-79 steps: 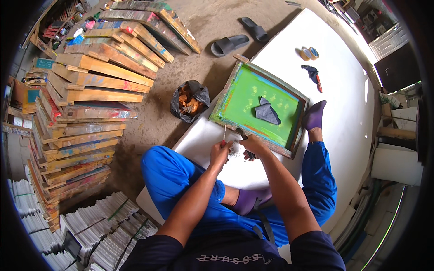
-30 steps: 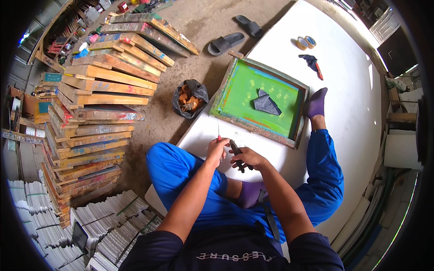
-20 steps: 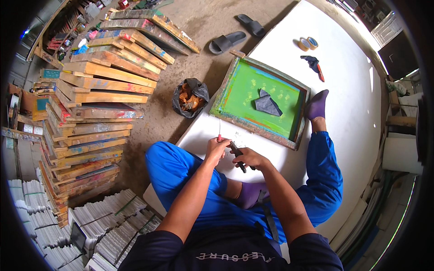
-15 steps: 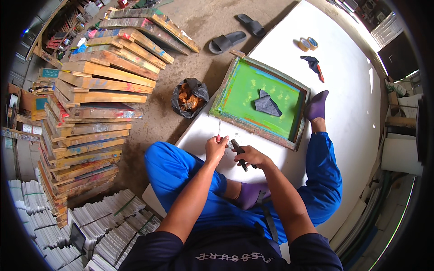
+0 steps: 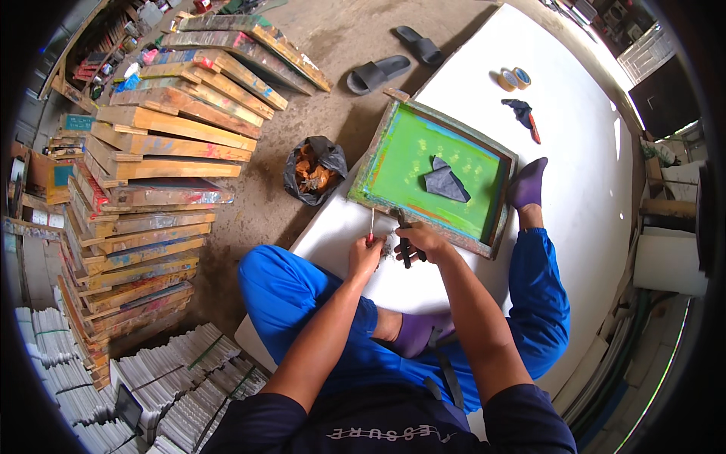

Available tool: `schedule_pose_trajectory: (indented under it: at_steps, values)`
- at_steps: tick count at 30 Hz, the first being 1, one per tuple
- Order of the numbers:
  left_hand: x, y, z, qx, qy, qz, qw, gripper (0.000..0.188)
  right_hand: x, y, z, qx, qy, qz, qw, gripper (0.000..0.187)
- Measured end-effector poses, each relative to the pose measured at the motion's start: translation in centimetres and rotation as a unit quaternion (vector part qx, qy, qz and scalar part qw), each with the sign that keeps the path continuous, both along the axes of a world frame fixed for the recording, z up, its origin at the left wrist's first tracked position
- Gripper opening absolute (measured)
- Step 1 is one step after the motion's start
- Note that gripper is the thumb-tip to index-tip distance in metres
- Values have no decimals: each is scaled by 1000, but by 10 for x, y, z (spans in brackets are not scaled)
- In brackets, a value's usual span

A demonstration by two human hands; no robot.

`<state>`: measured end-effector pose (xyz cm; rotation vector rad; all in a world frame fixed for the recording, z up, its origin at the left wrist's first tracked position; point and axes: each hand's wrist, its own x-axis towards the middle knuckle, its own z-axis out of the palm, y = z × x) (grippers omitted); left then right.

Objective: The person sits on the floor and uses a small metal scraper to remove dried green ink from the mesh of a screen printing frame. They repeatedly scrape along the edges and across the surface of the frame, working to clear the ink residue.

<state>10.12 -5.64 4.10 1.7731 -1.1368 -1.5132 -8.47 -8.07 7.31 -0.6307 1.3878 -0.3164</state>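
My left hand (image 5: 365, 259) is closed round the red handle of a screwdriver (image 5: 371, 225), whose thin metal shaft points up to the near edge of a wooden-framed printing screen (image 5: 505, 200). Beside it, my right hand (image 5: 428, 242) grips a black pliers-like tool (image 5: 404, 244), held upright with its tip by the frame's near side. Small dark bits (image 5: 389, 248) lie on the white surface between my hands. The screen's green mesh (image 5: 393, 163) has pale yellow marks, and a dark grey folded sheet (image 5: 445, 184) rests on it.
Under the screen spreads a white board (image 5: 582, 181). On it lie tape rolls (image 5: 515, 78) and an orange-handled cutter with dark cloth (image 5: 523, 117). A black rubbish bag (image 5: 316, 170) stands to the left, near slippers (image 5: 378, 74). Wooden frames (image 5: 162, 140) and white stacks (image 5: 178, 374) fill the left.
My right hand has moved up toward the frame, turning the black tool more upright. The left hand with the screwdriver has shifted slightly down.
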Motion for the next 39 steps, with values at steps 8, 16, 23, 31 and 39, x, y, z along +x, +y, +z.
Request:
schedule_pose_trajectory:
  at_steps: [8,16,23,31,39]
  values:
    - [-1,-4,-8,-22,15,-4,1000,34,-1,-14,-5,3,47,25,999,28]
    - [-6,-4,-1,5,19,6,1000,35,25,6,-5,-93,171,-33,980,33]
    - [-9,-6,-3,5,40,12,999,36,38,5,14,-88,258,-7,962,36]
    - [-3,-3,-2,65,84,44,993,34,51,16,-9,-158,418,29,894,43]
    - [5,-8,4,146,211,105,961,35,45,41,10,-202,385,177,883,38]
